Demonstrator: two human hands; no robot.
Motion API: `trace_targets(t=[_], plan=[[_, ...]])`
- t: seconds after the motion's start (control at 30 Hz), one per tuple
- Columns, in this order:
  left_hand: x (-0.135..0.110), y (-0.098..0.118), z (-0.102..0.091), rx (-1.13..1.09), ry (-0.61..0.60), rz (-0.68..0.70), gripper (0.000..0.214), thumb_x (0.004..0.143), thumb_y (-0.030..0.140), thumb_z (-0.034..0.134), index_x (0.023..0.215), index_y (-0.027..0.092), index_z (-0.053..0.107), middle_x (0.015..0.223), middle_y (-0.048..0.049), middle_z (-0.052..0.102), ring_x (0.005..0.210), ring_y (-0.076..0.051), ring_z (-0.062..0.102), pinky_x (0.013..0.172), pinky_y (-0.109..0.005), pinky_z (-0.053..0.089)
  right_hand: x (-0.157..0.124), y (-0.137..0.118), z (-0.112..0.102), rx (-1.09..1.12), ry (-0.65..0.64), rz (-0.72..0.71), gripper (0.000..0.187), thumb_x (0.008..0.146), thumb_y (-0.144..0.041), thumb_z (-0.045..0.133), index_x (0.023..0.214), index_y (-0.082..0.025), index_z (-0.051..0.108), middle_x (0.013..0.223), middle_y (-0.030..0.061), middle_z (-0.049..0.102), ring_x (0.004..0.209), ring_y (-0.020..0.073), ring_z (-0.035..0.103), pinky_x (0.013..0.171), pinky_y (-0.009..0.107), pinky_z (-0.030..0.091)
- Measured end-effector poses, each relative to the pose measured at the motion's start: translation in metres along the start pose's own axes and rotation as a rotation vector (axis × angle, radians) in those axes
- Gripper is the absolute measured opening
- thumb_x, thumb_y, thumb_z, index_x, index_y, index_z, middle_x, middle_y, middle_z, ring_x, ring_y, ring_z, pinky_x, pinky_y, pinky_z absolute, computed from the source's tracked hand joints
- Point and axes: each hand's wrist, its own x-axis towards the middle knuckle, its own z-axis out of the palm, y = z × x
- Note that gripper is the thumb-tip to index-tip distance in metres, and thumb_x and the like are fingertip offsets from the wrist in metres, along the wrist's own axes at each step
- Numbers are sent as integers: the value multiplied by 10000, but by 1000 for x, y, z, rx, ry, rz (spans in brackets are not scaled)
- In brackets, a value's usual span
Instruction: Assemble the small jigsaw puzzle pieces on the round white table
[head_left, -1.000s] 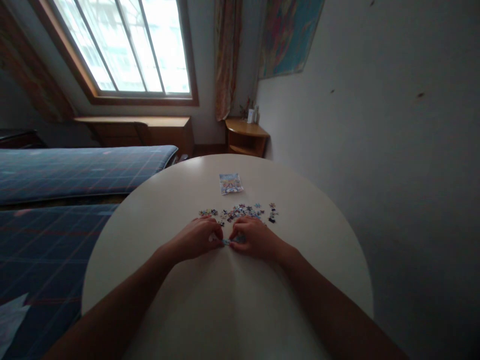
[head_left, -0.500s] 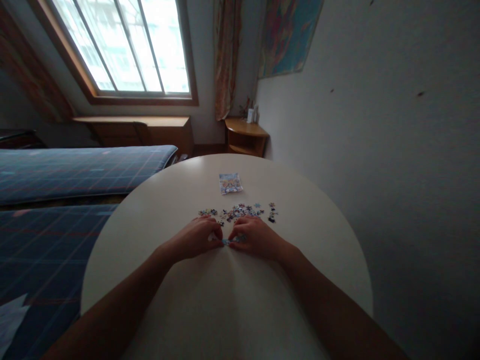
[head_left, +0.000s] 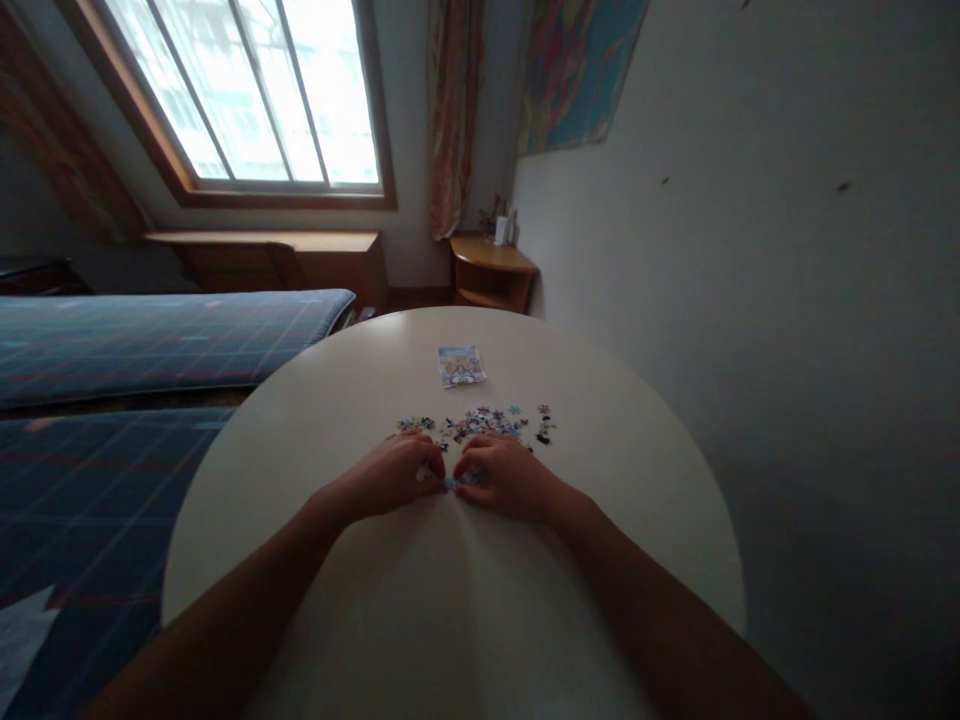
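Light blue jigsaw puzzle pieces (head_left: 451, 483) lie on the table between my two hands, partly hidden by the fingers. My left hand (head_left: 399, 470) is closed, thumb and index finger pinching them from the left side. From the right, my right hand (head_left: 506, 474) pinches at the same pieces, its fingers curled over them. Just beyond the fingertips spreads a loose pile of small multicoloured puzzle pieces (head_left: 484, 422). A smaller cluster of pieces (head_left: 416, 424) is at its left, and several more pieces (head_left: 544, 425) sit apart at its right.
A small printed picture sheet (head_left: 460, 366) rests on the round white table (head_left: 315, 400) beyond the pile. Plaid mattresses (head_left: 150, 340) stand at the left. A wall (head_left: 787, 350) runs along the right, and a corner shelf (head_left: 495, 256) is behind the table.
My right hand has shifted slightly left, closer to my left hand. My left hand stays almost still, and the loose pieces lie as before.
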Motion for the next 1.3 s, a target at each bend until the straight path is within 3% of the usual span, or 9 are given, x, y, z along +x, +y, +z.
trace_targets(t=[0.27,0.47,0.77,1.07,1.3], plan=[[0,-1,1,8,9,6,96,820,296,711,827,200,712,859,-40,699,906,-223,622,861,-330,433,0,-6,2,30,4,86,145,736,-234,733,872,-191,708,933,56,693,953,211,610,913,354,388],[0,-3,2,1,-2,9,108,821,294,715,801,189,706,831,-42,703,882,-216,626,846,-317,432,0,-3,2,213,13,67,251,809,-134,622,1020,-211,734,819,13,704,767,135,631,792,274,430],[0,-2,2,-14,-2,-8,114,814,309,720,829,197,708,884,-48,707,909,-226,625,873,-334,438,2,4,-3,469,84,237,86,788,-235,698,824,-157,707,755,20,714,687,125,640,658,229,466],[1,-7,5,-9,3,14,118,825,315,699,822,197,706,851,-37,708,888,-217,630,875,-340,440,6,3,9,489,124,205,128,785,-176,655,863,-178,757,771,24,733,676,121,645,654,226,488],[0,-6,5,-16,12,14,84,814,288,703,827,206,709,858,-33,707,900,-214,629,854,-323,441,6,-4,9,425,114,241,105,783,-235,699,833,-204,786,753,14,755,695,133,668,673,236,476]])
